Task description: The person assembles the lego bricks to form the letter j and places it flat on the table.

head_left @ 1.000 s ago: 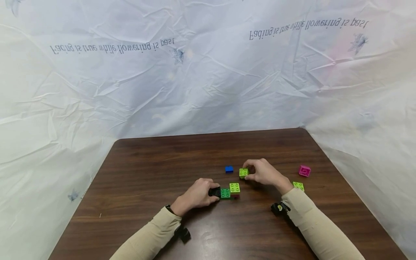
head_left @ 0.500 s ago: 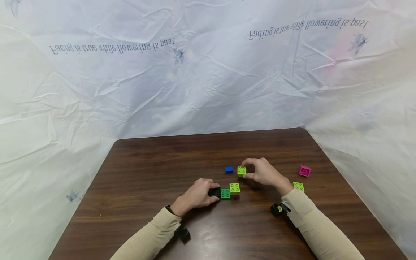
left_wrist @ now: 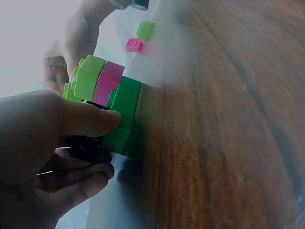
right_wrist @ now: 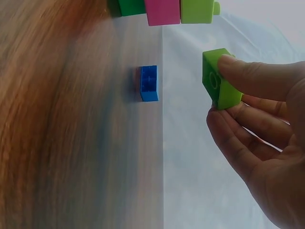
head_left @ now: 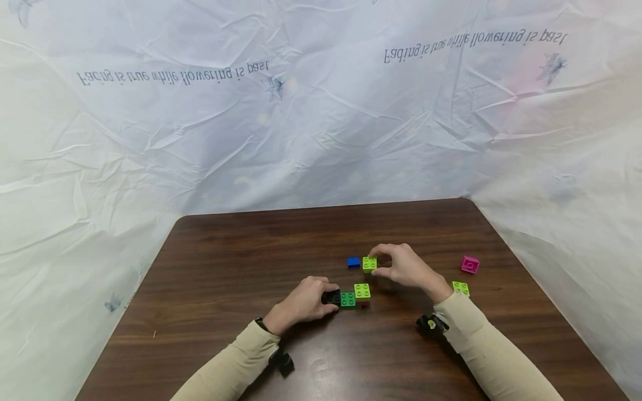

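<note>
L hand grips brick stack @ black end, prob steadying it; R hand pinches lime brick by sides, prob freeing underside

The right hand pinches a lime building brick between thumb and fingers. Past the fingertips, a blue brick rests on the tabletop; off the thumb side, a green brick, pink brick and second lime brick adjoin.
</note>
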Tool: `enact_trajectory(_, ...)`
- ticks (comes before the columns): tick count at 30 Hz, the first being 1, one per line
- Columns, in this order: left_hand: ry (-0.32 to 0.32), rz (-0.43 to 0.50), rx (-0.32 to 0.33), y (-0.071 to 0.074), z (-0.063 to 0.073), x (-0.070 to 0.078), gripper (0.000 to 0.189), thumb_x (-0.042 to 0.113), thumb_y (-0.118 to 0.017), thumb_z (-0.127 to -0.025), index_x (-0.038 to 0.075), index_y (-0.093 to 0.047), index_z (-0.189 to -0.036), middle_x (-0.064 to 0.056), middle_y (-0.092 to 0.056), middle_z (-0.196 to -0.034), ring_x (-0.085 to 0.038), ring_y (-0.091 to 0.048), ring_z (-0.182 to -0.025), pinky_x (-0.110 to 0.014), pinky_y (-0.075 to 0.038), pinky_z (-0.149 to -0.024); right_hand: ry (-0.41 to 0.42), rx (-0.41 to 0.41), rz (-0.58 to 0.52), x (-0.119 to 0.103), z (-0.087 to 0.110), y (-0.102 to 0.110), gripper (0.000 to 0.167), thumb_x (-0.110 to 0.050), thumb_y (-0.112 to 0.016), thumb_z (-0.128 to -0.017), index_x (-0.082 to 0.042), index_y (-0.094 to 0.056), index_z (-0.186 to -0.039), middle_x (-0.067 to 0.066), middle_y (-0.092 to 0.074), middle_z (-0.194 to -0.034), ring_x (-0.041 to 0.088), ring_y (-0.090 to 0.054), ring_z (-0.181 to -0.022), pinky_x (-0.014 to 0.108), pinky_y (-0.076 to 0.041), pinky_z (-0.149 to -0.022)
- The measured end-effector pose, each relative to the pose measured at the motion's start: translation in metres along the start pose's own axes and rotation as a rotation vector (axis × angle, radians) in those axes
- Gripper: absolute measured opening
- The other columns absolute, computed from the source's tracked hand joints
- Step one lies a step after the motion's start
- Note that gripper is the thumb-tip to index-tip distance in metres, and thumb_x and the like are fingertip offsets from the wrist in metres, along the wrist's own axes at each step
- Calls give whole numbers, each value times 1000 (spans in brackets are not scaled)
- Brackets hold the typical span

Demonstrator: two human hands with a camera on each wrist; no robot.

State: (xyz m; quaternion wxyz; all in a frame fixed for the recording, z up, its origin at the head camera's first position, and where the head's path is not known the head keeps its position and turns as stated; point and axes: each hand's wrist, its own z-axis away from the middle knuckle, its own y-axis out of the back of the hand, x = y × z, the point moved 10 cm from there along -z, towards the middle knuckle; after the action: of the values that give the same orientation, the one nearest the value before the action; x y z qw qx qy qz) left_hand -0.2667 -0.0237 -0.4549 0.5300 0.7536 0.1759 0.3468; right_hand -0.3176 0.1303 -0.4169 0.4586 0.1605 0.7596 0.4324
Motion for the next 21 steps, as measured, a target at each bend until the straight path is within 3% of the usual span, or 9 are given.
enact_trajectory(6,-4,-7,6,0,0,0,41,34,-68,-75,14,-64,-110,3,-62,-92,-6,-58,-78,-15,-46,-64,50,15,-7,-8,1,0,32,-29,-70,-74,-23,-60,-104,-10,-61,-98,16,-61,-87,33,-50,-71)
enact_trajectory(14,7,0,-7,0,0,-1,41,34,-68,-75,13,-63,-110,2,-62,-93,-6,-58,-79,-16,-46,-64,83,22,19,-16,2,1,33,-32,-69,-75,-25,-59,-106,-14,-60,-101,4,-58,-90,31,-49,-74)
enact_trajectory(21,10,3,-16,-1,0,-1,42,35,-67,-75,13,-63,-111,2,-62,-92,-5,-58,-77,-15,-45,-62,113,15,-20,-27,4,0,33,-26,-70,-75,-24,-59,-106,-12,-60,-102,8,-59,-89,30,-49,-73)
